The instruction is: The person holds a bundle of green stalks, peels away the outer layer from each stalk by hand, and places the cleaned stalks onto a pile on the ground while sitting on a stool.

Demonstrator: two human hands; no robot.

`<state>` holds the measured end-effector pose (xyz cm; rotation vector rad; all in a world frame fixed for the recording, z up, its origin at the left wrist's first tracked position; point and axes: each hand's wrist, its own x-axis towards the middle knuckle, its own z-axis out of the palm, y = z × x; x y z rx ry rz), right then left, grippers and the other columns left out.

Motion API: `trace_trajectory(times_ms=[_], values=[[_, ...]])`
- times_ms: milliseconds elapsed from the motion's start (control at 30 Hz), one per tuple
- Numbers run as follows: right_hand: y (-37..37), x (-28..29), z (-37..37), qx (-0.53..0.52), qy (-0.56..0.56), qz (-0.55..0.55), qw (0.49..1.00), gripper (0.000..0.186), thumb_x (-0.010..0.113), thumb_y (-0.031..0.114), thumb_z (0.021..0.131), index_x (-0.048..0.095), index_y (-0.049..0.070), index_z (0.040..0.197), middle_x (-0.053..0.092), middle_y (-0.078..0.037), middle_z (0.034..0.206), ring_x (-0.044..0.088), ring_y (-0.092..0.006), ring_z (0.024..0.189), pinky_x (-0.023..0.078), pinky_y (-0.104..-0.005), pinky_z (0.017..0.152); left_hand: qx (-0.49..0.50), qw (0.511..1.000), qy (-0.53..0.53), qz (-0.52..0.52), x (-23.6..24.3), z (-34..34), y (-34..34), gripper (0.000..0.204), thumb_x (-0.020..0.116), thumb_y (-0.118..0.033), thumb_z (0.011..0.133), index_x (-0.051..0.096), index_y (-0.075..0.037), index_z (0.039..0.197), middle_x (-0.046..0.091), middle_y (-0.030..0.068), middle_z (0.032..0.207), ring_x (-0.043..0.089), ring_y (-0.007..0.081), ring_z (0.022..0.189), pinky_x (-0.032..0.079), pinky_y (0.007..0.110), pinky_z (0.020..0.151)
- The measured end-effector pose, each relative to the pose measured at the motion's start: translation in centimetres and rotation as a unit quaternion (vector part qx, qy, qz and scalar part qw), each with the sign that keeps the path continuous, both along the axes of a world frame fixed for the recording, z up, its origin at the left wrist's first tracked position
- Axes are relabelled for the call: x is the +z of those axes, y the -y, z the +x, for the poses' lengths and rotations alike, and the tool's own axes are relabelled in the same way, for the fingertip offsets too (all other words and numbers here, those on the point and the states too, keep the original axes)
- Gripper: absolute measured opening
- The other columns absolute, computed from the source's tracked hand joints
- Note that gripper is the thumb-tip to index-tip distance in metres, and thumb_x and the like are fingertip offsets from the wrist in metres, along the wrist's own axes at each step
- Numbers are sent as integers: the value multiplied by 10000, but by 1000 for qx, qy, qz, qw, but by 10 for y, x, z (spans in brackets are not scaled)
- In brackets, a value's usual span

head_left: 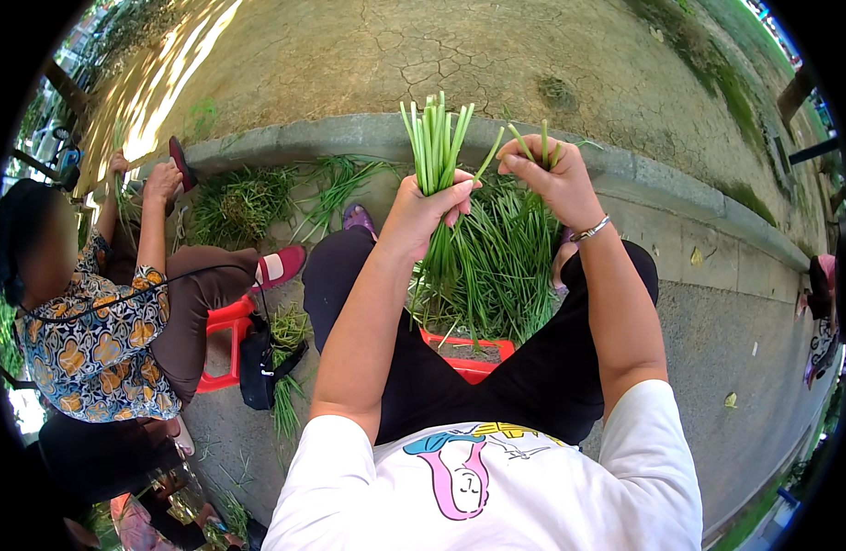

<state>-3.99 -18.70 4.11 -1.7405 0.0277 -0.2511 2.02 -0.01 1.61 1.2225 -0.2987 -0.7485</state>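
An upright bunch of long green stalks is gripped in my left hand, its leafy ends hanging downward and one stalk angled out to the right. Just right of it, my right hand pinches a few short stalk pieces between thumb and fingers. Below both hands lies a heap of long green leafy stalks between my legs, with part of a red plastic stool showing under my seat.
At left a seated co-worker handles stalks beside another red stool, a black bag and green piles. A concrete curb runs beyond my feet, bordering cracked dirt. Pavement extends right.
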Motion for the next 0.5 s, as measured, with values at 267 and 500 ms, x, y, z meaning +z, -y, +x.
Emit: trace_trajectory(times_ms=[267, 500], values=[[-4, -10, 1, 29, -37, -70, 996, 115, 602, 77, 826, 611, -13, 896, 608, 3, 766, 524, -42, 701, 426, -197, 623, -1, 999, -22, -22, -1, 0, 1, 127, 607, -85, 788, 616, 13, 869, 553, 30, 632, 465, 82, 505, 356, 205, 464], [-4, -9, 2, 19, -39, -110, 993, 106, 593, 89, 836, 612, -7, 875, 605, 10, 733, 505, -33, 680, 413, -190, 600, 1, 1000, -12, -20, -2, 0, 2, 123, 612, -88, 783, 620, 6, 860, 557, 32, 634, 469, 83, 504, 356, 204, 462]])
